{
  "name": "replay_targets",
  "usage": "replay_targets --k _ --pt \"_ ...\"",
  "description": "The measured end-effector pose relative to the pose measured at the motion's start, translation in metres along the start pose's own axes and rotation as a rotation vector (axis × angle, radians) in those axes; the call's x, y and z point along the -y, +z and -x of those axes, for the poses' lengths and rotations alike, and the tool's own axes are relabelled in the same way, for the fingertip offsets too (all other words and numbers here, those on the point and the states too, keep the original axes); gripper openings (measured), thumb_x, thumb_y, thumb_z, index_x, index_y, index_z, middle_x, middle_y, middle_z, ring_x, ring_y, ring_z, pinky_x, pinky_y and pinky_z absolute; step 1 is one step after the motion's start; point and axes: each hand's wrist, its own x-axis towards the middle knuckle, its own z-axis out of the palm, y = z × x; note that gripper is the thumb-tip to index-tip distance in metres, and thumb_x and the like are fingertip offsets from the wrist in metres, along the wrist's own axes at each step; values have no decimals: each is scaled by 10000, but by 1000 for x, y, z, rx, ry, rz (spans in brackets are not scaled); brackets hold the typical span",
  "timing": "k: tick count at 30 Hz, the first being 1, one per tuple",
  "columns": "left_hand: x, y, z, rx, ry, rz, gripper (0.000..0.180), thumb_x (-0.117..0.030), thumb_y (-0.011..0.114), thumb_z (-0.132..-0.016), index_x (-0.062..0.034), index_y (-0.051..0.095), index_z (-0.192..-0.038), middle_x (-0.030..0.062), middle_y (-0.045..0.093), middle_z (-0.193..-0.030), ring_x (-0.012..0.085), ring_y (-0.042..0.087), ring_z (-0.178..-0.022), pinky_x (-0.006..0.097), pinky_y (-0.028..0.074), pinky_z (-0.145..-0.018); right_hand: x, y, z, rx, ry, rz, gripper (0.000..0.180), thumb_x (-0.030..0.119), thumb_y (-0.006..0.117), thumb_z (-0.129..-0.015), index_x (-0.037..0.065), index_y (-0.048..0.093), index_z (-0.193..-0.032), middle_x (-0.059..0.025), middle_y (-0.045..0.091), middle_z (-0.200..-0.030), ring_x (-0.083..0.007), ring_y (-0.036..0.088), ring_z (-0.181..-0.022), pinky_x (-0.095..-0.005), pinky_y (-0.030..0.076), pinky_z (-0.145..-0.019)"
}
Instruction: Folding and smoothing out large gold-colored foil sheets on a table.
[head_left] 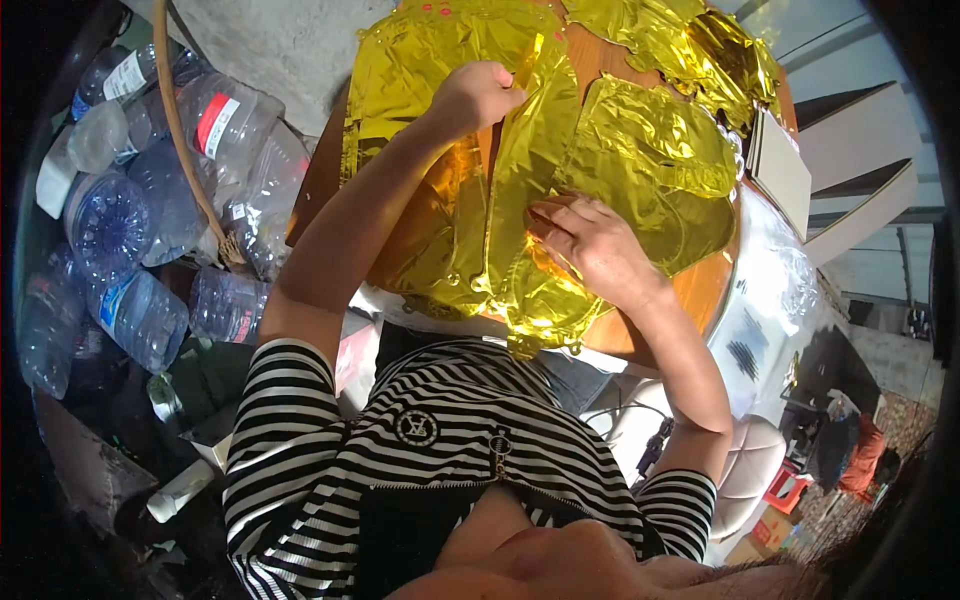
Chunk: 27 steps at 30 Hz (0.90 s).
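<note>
Flat, uninflated gold foil balloons [645,140] with small holed tabs at their edges lie over a round-edged brown wooden table. My left hand [478,97] is closed near the far middle of the table, pinching a narrow raised edge of a gold foil balloon [525,130]. Nearer to me and to the right, my right hand [600,250] rests on the foil. Its fingers point left, slightly bent and apart, and their reflection shows in the shiny surface. Part of the foil beneath that palm is hidden.
Large clear plastic bottles [215,125] are heaped left of the table, with a curved brown stick [175,110] across them. More crumpled gold foil [700,50] lies at the far right. Cardboard panels [780,170] stand beside the right edge, with a pale padded seat [752,465] lower down.
</note>
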Motion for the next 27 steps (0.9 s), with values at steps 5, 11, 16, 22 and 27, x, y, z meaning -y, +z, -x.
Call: replay_targets --k 5,11,16,22,27 --pt "-4 -1 5 12 -87 37 360 -297 707 -937 55 655 -990 61 638 -742 117 609 -668 294 493 -600 2 0 -1 -6 12 -4 228 115 698 -819 49 718 -1036 -96 684 -1189 -285 650 -1062 -402 530 -939" --pt "-11 -1 12 33 -169 108 354 -280 724 -936 54 639 -1016 54 630 -748 101 598 -640 278 506 -558 12 1 5 -35 77 6 228 152 733 -831 52 722 -1035 -96 682 -1196 -285 652 -1075 -402 525 -947" --pt "-17 2 15 43 -231 161 330 -265 732 -935 41 625 -997 45 610 -768 86 590 -639 257 513 -554 16 10 8 -56 118 -19 265 205 762 -844 50 725 -1056 -99 682 -1194 -290 650 -1093 -406 523 -949" --pt "-12 7 13 17 -234 40 366 -289 732 -939 54 614 -988 49 615 -789 90 605 -658 268 538 -559 28 4 14 -74 189 4 341 251 785 -823 24 722 -1069 -125 680 -1194 -317 640 -1111 -428 516 -965" --pt "-7 12 15 -137 -90 135 341 -282 724 -878 17 614 -758 129 615 -581 213 664 -517 339 508 -544 46 12 23 -132 352 36 470 361 813 -798 15 723 -1103 -155 662 -1237 -346 611 -1166 -467 486 -1012"
